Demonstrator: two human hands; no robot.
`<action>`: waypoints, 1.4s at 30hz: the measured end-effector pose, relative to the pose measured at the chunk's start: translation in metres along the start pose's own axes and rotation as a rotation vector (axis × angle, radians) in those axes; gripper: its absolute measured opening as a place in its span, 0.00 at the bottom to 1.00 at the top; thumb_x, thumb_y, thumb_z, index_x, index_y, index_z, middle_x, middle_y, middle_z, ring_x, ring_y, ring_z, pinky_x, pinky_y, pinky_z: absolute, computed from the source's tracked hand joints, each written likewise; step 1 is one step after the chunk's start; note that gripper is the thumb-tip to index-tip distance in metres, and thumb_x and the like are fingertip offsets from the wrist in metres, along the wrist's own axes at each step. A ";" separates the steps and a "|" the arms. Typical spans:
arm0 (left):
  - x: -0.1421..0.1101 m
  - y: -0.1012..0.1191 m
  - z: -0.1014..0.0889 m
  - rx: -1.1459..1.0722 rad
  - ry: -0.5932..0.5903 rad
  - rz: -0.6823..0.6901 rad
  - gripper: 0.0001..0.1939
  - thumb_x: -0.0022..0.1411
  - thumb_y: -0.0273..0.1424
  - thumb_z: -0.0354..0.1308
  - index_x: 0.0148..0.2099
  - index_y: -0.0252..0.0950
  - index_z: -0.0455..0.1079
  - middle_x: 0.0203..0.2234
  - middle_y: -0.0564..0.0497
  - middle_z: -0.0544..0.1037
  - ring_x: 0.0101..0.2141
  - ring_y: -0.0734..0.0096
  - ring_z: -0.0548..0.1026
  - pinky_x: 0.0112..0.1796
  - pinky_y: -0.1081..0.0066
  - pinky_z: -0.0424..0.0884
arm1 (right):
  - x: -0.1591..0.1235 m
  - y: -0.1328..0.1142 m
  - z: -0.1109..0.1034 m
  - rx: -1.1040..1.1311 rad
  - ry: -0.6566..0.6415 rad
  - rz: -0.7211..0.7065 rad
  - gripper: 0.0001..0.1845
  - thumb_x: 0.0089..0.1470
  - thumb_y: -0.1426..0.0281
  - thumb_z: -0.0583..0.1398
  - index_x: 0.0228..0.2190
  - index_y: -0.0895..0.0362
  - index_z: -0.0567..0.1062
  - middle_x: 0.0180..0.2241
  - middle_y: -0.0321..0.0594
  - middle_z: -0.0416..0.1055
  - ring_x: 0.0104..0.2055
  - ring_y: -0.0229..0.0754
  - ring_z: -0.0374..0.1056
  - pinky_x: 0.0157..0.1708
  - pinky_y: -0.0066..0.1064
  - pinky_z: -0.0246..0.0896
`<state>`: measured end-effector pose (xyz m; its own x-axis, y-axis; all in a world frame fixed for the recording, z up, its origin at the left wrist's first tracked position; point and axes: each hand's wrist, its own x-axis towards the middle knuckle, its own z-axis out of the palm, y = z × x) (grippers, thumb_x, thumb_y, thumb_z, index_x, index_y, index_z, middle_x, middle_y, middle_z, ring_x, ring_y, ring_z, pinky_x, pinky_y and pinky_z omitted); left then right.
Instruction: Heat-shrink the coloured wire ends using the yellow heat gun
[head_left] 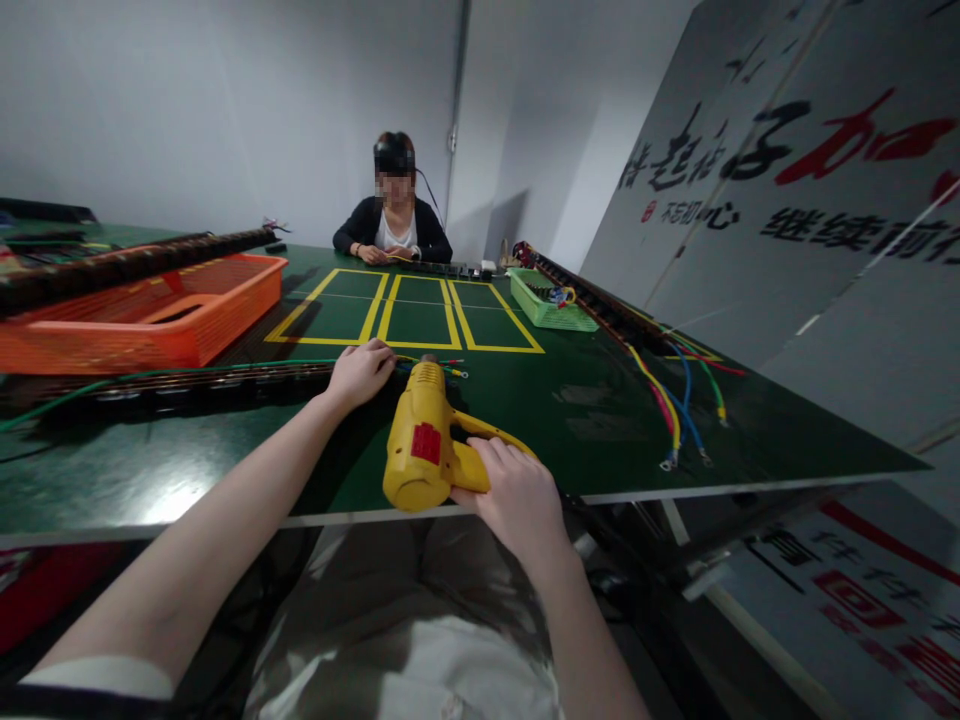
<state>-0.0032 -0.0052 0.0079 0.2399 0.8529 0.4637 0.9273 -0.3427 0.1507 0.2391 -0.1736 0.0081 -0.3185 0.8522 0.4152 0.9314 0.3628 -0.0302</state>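
My right hand (pixel 517 492) is wrapped around the handle of a yellow heat gun (pixel 420 445) with a red label. Its nozzle points away from me, toward the wire ends. Just left of the nozzle, my left hand (pixel 363 372) is closed over the wires at the end of a long dark wiring harness (pixel 225 390); its fingertips are partly hidden. A green wire (pixel 112 380) runs along this harness. Past my fingers, thin wire ends with ring terminals (pixel 459 373) stick out to the right and lie near the table surface.
An orange basket (pixel 240 315) stands at left with a long harness (pixel 135 262) across it. A green basket (pixel 559 316) sits at right beside another harness (pixel 592 295) with coloured leads (pixel 686 400). Across the table (pixel 600 450), marked with yellow tape, sits a person (pixel 394 220).
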 end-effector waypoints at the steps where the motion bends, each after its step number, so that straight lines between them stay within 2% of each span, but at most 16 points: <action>1: 0.000 0.000 0.000 0.002 -0.002 0.003 0.19 0.66 0.37 0.41 0.42 0.39 0.72 0.45 0.47 0.74 0.46 0.61 0.72 0.42 0.63 0.64 | -0.001 0.003 0.000 -0.002 -0.005 0.005 0.26 0.50 0.55 0.63 0.47 0.56 0.69 0.41 0.38 0.72 0.42 0.43 0.68 0.40 0.33 0.59; 9: 0.000 0.000 0.001 -0.002 0.017 0.016 0.19 0.67 0.37 0.40 0.41 0.38 0.72 0.45 0.47 0.74 0.44 0.62 0.72 0.42 0.63 0.64 | -0.013 0.025 -0.003 -0.064 -0.017 0.098 0.28 0.52 0.59 0.62 0.51 0.60 0.67 0.43 0.41 0.72 0.44 0.45 0.68 0.41 0.35 0.59; 20: 0.001 -0.001 0.003 -0.005 0.017 0.017 0.19 0.65 0.35 0.40 0.41 0.39 0.72 0.46 0.47 0.73 0.43 0.60 0.72 0.42 0.62 0.64 | -0.014 0.020 -0.008 -0.113 -0.046 0.129 0.24 0.54 0.62 0.59 0.50 0.59 0.67 0.41 0.41 0.71 0.43 0.46 0.67 0.41 0.36 0.58; 29: 0.003 0.001 0.004 0.057 -0.009 -0.014 0.19 0.65 0.35 0.39 0.42 0.39 0.72 0.46 0.48 0.73 0.44 0.61 0.72 0.43 0.63 0.63 | -0.008 -0.002 -0.002 -0.137 -0.027 0.095 0.25 0.53 0.58 0.61 0.48 0.59 0.67 0.38 0.42 0.70 0.41 0.46 0.66 0.39 0.36 0.58; 35: 0.003 0.004 0.001 -0.040 -0.008 -0.077 0.26 0.68 0.40 0.33 0.41 0.39 0.73 0.47 0.49 0.73 0.45 0.63 0.72 0.43 0.64 0.62 | 0.004 -0.023 0.003 -0.129 -0.010 0.029 0.25 0.52 0.58 0.61 0.47 0.59 0.67 0.36 0.42 0.70 0.39 0.45 0.66 0.37 0.36 0.58; 42: 0.008 0.000 0.000 0.000 -0.059 -0.132 0.26 0.68 0.39 0.31 0.44 0.41 0.72 0.43 0.48 0.76 0.43 0.64 0.73 0.41 0.66 0.64 | 0.014 -0.042 0.010 -0.125 0.011 -0.049 0.27 0.52 0.57 0.61 0.48 0.61 0.66 0.36 0.43 0.69 0.38 0.45 0.65 0.36 0.36 0.59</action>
<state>-0.0017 0.0015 0.0111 0.1327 0.9122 0.3876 0.9519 -0.2262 0.2065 0.1934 -0.1734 0.0064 -0.3625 0.8301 0.4237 0.9298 0.3533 0.1032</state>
